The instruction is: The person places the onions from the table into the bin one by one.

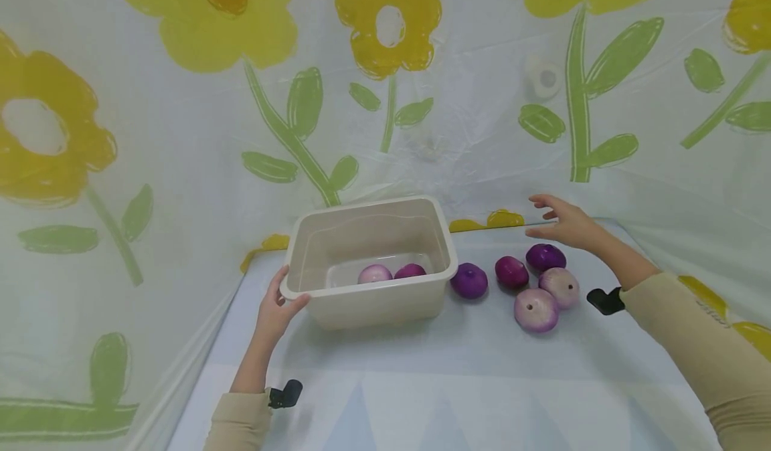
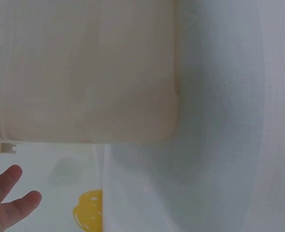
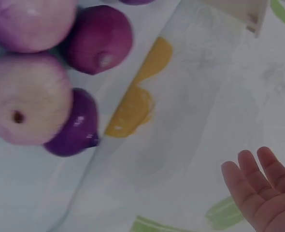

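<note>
Probably light and fairly stiff, the tub point(image 1: 373, 307) stands on the table point(image 1: 391, 364), best lifted by its rim point(image 1: 367, 288); the left hand point(image 1: 277, 316) grips the near left corner, thumb in front. The right hand point(image 1: 567, 225), fingers spread, holds nothing, just beyond the onions point(image 1: 536, 309): five right of the tub, two inside. They look firm, smooth, likely to roll; cup each round its middle. Writing point(image 1: 713, 312) on the right sleeve point(image 1: 668, 330) is too small to read.

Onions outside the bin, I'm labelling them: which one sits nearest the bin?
The purple onion right beside the bin's right end; the other four outside it cluster farther right.
</note>
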### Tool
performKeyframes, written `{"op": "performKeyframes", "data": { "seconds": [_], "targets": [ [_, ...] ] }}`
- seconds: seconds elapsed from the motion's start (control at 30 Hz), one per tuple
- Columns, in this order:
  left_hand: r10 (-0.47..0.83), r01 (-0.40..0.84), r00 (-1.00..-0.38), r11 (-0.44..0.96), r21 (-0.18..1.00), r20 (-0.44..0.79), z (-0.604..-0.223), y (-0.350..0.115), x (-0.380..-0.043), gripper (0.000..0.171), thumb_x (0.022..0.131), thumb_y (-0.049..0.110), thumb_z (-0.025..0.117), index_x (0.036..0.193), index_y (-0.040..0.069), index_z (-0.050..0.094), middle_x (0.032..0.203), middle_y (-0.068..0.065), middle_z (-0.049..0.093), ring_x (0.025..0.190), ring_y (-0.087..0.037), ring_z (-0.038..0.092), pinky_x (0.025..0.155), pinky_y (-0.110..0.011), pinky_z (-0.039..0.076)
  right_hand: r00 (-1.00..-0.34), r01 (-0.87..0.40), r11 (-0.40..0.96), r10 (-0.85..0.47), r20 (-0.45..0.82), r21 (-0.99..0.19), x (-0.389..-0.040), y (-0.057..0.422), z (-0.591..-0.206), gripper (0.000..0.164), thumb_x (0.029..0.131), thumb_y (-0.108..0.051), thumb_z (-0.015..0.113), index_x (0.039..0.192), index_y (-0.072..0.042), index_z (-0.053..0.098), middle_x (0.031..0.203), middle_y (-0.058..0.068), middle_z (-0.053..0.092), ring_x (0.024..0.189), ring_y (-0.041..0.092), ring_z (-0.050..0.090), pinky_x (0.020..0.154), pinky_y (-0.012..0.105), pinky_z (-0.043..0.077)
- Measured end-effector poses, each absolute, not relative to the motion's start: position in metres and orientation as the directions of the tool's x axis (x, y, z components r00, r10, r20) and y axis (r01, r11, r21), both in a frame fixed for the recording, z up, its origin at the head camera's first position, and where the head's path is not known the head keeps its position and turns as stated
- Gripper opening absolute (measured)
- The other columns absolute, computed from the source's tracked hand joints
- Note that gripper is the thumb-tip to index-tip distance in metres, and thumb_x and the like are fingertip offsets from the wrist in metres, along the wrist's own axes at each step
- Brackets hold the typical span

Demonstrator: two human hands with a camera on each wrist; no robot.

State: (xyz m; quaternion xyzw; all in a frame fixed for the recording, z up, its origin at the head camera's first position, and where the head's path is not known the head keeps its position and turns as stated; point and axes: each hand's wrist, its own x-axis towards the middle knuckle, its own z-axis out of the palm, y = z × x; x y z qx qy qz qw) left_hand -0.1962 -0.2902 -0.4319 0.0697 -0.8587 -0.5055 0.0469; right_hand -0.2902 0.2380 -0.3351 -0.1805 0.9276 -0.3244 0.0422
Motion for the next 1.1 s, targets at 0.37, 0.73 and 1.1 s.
{"op": "performKeyframes", "data": {
  "seconds": [0.37, 0.73, 1.1],
  "targets": [
    [-0.162, -0.068, -0.987, 0.471, 0.880, 0.011, -0.432, -0.289, -0.196, 0.085, 0.082, 0.034, 0.067, 0.147, 0.019, 0.015, 0.153, -0.012, 0.015, 0.135, -0.038, 0.021, 0.106, -0.055, 0.026, -0.941, -0.222, 0.708, -0.335, -0.043, -0.671, -0.263, 0.261, -0.404, 0.076, 0.083, -0.032, 0.065, 0.137, 0.002, 0.025, 0.131, 0.032, 0.038, 0.116, 0.049, 0.042, 0.087, 0.060, 0.042],
    [-0.147, -0.067, -0.989, 0.483, 0.873, 0.006, -0.431, -0.289, -0.195, 0.085, 0.083, 0.034, 0.065, 0.147, 0.018, 0.012, 0.153, -0.011, 0.013, 0.137, -0.035, 0.017, 0.108, -0.054, 0.022, -0.916, -0.248, 0.641, -0.399, -0.040, -0.727, -0.240, 0.263, -0.457, 0.073, 0.080, -0.023, 0.069, 0.133, 0.008, 0.031, 0.123, 0.033, 0.045, 0.111, 0.046, 0.045, 0.088, 0.054, 0.046],
    [-0.041, 0.043, -0.997, 0.472, 0.880, 0.071, -0.423, -0.294, -0.197, 0.083, 0.084, 0.021, 0.063, 0.146, 0.010, 0.010, 0.151, -0.017, 0.014, 0.135, -0.036, 0.019, 0.106, -0.056, 0.024, -0.910, -0.332, 0.658, -0.412, 0.046, -0.676, -0.227, 0.261, -0.494, 0.067, 0.075, -0.020, 0.073, 0.127, 0.006, 0.041, 0.128, 0.034, 0.039, 0.115, 0.051, 0.039, 0.089, 0.066, 0.036]
  ]
}}
